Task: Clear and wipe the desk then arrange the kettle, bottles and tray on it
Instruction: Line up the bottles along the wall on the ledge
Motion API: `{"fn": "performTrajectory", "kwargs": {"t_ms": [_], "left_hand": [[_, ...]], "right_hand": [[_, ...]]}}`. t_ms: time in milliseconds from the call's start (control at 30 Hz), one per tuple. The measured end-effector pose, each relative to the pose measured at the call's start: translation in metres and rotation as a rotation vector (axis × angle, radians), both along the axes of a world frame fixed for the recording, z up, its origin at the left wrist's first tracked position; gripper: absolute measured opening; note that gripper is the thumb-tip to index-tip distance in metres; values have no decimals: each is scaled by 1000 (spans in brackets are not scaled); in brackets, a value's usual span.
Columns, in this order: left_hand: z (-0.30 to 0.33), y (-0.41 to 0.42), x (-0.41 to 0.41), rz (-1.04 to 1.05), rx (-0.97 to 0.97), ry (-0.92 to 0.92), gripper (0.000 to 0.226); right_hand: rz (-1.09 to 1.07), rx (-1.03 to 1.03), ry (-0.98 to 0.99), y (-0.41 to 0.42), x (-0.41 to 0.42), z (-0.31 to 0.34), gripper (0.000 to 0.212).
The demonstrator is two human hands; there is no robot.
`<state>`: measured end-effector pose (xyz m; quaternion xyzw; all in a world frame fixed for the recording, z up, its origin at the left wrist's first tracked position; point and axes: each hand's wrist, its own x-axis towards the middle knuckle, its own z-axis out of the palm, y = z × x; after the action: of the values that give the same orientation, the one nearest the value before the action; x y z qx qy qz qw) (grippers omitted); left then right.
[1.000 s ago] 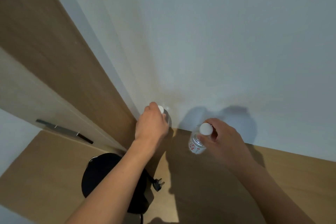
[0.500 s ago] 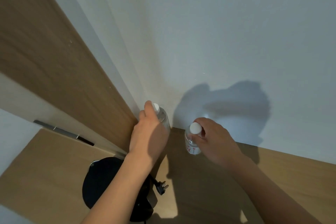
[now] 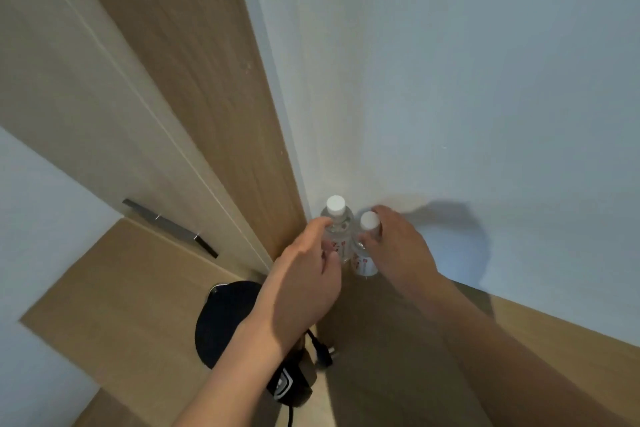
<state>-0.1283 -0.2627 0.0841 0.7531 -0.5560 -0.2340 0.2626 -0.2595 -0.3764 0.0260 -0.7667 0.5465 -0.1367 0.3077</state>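
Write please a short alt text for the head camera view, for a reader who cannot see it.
Two hands set two clear water bottles upright, side by side, in the corner of a wooden desk against a white wall: the left hand is by the left bottle, the right hand grips the right bottle. A black kettle sits behind the left arm.
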Motion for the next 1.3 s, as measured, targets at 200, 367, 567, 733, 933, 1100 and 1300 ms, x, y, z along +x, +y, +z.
{"fn": "performTrajectory", "kwargs": {"t_ms": [200,367,567,733,933,1100,1300], "left_hand": [[20,7,-14,51,-40,-104,51],[31,29,-42,-45,-197,-257,51],[36,61,-79,-121,-328,-391,47],[34,89,-111,-199,-394,-406,47],[33,89,-150,-342,-451,-344,45],[20,86,-200,-558,-487,-267,41],[21,117,-300,-808,-509,-147,38]], "right_hand": [[-59,-26,-105,44,-44,27,57],[-40,-196,-81,89,-95,69,59],[-110,-298,-91,146,-146,93,57],[-147,-331,-84,190,-179,96,56],[-326,-338,-46,237,-223,93,55],[-574,-299,17,285,-261,92,58],[-844,-276,78,369,-328,96,60]]}}
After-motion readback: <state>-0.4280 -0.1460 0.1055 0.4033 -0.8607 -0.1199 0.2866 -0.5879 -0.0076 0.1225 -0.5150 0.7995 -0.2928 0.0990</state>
